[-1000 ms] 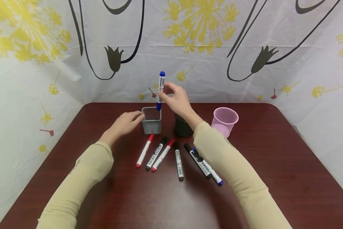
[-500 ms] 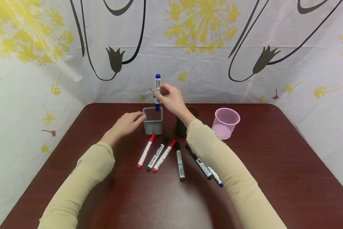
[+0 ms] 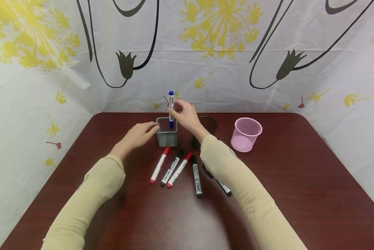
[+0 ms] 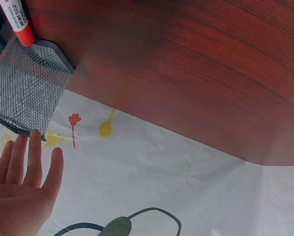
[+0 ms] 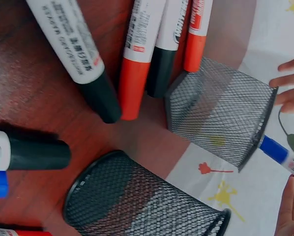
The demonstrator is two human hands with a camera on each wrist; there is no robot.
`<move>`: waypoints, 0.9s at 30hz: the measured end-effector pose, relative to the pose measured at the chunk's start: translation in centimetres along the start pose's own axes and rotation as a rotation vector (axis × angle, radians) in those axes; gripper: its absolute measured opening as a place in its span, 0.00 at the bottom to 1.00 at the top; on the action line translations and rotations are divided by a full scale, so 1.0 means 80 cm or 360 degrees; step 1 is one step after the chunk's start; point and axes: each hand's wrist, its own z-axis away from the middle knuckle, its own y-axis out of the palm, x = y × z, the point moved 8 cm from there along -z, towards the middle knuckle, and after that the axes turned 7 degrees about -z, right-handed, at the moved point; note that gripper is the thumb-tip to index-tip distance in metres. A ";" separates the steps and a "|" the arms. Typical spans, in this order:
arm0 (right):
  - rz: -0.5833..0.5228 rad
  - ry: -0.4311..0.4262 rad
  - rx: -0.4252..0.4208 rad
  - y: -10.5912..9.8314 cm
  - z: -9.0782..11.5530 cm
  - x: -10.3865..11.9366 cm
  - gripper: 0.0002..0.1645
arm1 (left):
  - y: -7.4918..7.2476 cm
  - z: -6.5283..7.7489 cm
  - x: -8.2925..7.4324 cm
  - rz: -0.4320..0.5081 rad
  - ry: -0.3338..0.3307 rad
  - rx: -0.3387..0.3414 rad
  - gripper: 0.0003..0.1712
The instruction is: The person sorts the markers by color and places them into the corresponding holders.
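Marker (image 3: 171,98), blue-capped, between the hands (image 3: 139,134), upright in the right one (image 3: 188,116).

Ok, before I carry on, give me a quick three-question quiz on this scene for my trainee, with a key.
1. Which hand grips the blue-capped marker?
2. True or false: in the head view, the pink cup stands to the right of the black cup.
3. The gripped marker's lower end is at the mouth of: a) the pink cup, b) the black cup, c) the square mesh holder.

Key: 1. The right hand. 2. True. 3. c.
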 end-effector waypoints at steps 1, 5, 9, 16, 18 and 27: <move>-0.0005 0.0008 0.0006 0.001 0.001 -0.002 0.17 | 0.000 0.000 0.000 -0.0002 -0.0004 0.0002 0.23; -0.0011 0.0013 0.0019 0.001 0.006 -0.008 0.17 | 0.001 0.000 0.000 -0.0002 -0.0015 0.0016 0.23; -0.0021 0.0006 0.0014 -0.002 0.010 -0.009 0.18 | 0.000 0.001 0.000 -0.0005 -0.0020 0.0012 0.23; 0.0003 -0.0003 -0.0010 -0.015 0.014 -0.011 0.18 | 0.000 0.001 0.000 -0.0010 -0.0025 0.0000 0.22; 0.0005 -0.0017 -0.0015 -0.019 0.015 -0.011 0.18 | 0.000 0.001 0.000 -0.0010 -0.0024 0.0002 0.22; 0.0074 -0.0118 -0.0013 -0.055 0.029 -0.010 0.17 | 0.000 0.003 -0.002 -0.0044 -0.0008 0.0012 0.22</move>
